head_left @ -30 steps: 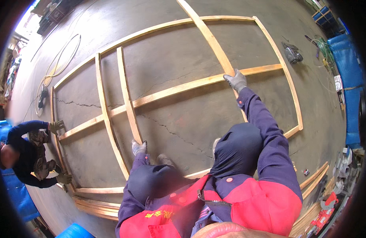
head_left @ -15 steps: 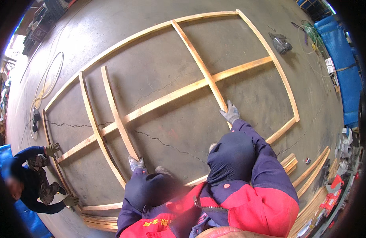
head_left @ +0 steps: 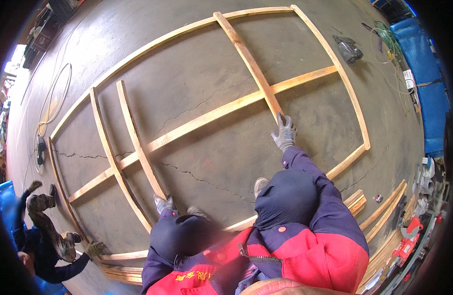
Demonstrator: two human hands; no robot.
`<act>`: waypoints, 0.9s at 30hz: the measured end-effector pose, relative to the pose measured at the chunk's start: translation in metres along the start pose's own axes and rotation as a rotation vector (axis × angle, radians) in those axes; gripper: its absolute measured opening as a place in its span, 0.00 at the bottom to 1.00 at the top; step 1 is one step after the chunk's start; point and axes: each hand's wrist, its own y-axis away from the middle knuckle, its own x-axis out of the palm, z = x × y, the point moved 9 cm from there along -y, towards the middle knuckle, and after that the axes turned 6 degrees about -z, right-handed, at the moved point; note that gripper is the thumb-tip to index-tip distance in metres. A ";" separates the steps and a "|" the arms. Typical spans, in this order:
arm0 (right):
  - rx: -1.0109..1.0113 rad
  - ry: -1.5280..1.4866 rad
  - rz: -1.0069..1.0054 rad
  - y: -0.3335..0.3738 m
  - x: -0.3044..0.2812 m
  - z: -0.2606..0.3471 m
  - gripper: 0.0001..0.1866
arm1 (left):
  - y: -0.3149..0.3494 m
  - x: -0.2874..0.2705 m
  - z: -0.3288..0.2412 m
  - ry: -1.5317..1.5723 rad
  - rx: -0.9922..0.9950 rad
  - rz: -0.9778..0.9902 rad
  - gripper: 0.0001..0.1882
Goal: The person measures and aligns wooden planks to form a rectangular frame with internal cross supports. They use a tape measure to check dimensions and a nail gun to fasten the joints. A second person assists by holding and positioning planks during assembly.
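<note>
My left hand (head_left: 163, 203), in a grey glove, is closed round the near end of a loose wooden strip (head_left: 137, 135). That strip lies across the long middle rail (head_left: 206, 118) of a wooden frame flat on the floor. Ahead of me, my right hand (head_left: 285, 133), also gloved, has its fingers spread and its fingertips at the near end of another wooden strip (head_left: 248, 61). This one crosses the middle rail, and its far end rests over the frame's far rail (head_left: 162, 45). Between my left-hand strip and the frame's left end lies a further crosspiece (head_left: 106, 142).
At the left end a co-worker (head_left: 54, 236) crouches with gloved hands by the end piece (head_left: 63, 182). A dark power tool (head_left: 349, 52) lies beyond the right end. Pale hose (head_left: 53, 105) coils at left. Wooden strips (head_left: 383, 211) lie stacked at right, near a red tool (head_left: 408, 241).
The strip at my right hand has slid away from me, its far end now over the far rail; my fingers have spread at its end. The co-worker's one hand has lifted off the end piece.
</note>
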 end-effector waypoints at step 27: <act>-0.125 -0.329 0.118 -0.002 0.042 -0.013 0.54 | -0.002 -0.025 0.020 0.009 -0.031 -0.081 0.55</act>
